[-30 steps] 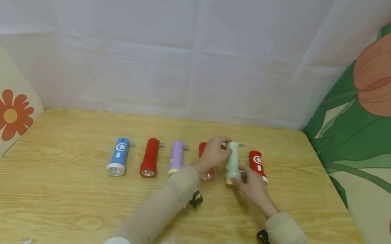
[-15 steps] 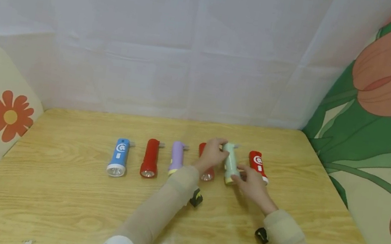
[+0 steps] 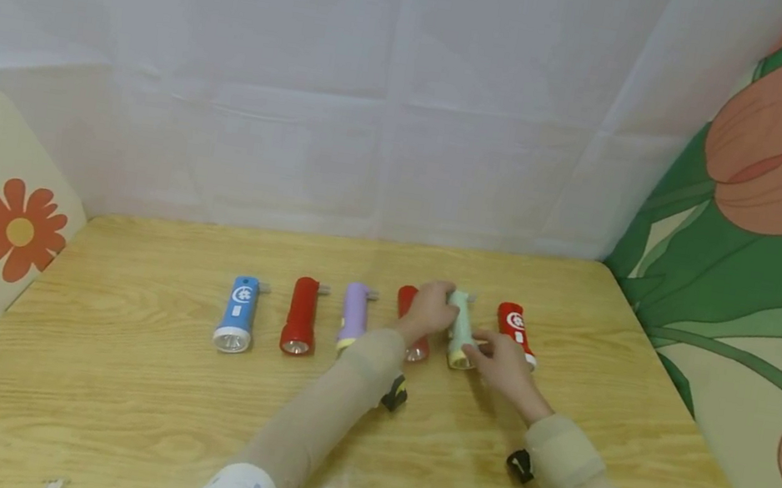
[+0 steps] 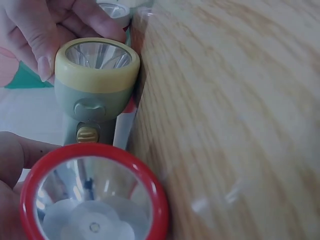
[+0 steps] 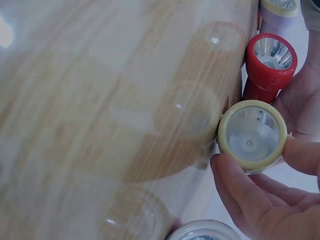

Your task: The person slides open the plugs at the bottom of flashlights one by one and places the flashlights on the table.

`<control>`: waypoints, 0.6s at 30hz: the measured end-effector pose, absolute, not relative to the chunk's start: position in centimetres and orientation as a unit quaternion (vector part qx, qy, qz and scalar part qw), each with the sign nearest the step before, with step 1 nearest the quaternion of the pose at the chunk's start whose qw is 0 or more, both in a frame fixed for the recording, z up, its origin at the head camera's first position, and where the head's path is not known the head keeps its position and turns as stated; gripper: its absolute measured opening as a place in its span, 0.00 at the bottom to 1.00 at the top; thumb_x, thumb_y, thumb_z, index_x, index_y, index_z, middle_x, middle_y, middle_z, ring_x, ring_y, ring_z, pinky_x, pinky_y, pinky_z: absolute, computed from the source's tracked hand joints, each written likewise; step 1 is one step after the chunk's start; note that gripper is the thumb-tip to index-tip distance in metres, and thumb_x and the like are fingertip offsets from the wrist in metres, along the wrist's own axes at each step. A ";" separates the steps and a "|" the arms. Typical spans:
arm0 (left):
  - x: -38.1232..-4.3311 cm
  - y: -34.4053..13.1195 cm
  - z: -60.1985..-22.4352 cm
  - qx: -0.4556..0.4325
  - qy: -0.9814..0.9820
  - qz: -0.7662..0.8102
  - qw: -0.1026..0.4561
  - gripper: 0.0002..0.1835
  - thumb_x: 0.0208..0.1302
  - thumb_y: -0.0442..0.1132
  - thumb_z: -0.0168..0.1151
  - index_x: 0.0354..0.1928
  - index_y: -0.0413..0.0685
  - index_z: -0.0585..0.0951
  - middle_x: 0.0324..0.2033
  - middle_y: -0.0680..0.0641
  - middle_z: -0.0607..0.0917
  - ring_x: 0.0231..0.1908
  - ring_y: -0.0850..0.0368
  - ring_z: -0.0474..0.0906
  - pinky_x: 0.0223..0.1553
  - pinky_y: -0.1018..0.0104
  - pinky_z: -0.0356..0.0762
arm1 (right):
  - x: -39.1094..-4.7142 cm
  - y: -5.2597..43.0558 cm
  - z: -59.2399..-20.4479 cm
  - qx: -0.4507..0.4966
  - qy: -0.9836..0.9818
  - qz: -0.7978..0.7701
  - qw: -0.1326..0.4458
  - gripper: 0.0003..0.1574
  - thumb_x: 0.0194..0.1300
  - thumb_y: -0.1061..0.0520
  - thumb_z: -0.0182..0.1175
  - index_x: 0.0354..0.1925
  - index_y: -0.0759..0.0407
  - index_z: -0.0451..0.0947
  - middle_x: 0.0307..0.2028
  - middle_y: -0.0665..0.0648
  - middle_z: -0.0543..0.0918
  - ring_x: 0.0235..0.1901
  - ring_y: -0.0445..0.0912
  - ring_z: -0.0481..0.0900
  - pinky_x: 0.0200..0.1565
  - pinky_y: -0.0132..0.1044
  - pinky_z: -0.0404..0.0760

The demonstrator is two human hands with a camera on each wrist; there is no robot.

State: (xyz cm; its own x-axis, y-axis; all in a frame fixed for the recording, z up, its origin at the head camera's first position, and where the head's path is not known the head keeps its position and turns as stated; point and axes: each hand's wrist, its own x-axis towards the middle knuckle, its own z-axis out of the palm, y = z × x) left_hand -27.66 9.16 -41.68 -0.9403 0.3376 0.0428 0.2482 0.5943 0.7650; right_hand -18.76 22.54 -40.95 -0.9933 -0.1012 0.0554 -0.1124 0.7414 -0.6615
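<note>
A pale green flashlight with a yellow rim (image 3: 460, 332) lies on the table with its lens end towards me. My left hand (image 3: 430, 311) holds it near the far tail end, reaching over a red flashlight (image 3: 407, 295) beside it. At the lens end, my right hand (image 3: 503, 367) pinches the head between thumb and fingers, as the right wrist view shows around the yellow rim (image 5: 277, 122). In the left wrist view the green flashlight's switch (image 4: 88, 134) faces the camera, behind the red flashlight's lens ring (image 4: 161, 200). The left fingertips are mostly hidden there.
Left of my hands, a purple flashlight (image 3: 354, 310), a red one (image 3: 300, 315) and a blue one (image 3: 236, 314) lie in the same row. Another red flashlight (image 3: 514, 320) lies to the right. The wooden table (image 3: 134, 391) meets a white cloth (image 3: 244, 163) behind.
The green flashlight's tail end has moved left and come down towards the table, with both hands on it. The other flashlights have stayed in place.
</note>
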 end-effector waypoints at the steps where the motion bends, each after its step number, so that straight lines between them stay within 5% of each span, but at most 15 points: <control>1: -27.7 9.2 -41.7 0.164 0.892 0.417 0.054 0.23 0.56 0.32 0.58 0.55 0.32 0.71 0.51 0.37 0.77 0.52 0.47 0.72 0.54 0.61 0.68 | -18.8 22.6 -41.0 0.057 -0.933 0.356 0.007 0.21 0.62 0.60 0.57 0.48 0.76 0.71 0.41 0.73 0.79 0.40 0.61 0.79 0.39 0.47 0.79; 11: -27.9 9.4 -41.7 0.161 0.897 0.405 0.069 0.20 0.56 0.31 0.57 0.52 0.31 0.73 0.47 0.37 0.79 0.48 0.47 0.75 0.51 0.60 0.71 | -18.9 22.6 -41.0 0.060 -0.931 0.359 -0.004 0.20 0.64 0.60 0.53 0.49 0.76 0.72 0.42 0.71 0.79 0.40 0.59 0.79 0.37 0.46 0.79; 18: -27.7 9.2 -41.3 0.174 0.908 0.376 0.064 0.24 0.57 0.32 0.57 0.56 0.32 0.70 0.53 0.37 0.74 0.55 0.46 0.70 0.57 0.59 0.65 | -18.8 22.5 -40.8 0.080 -0.943 0.322 0.025 0.18 0.63 0.62 0.53 0.47 0.76 0.73 0.39 0.70 0.80 0.37 0.57 0.79 0.36 0.46 0.78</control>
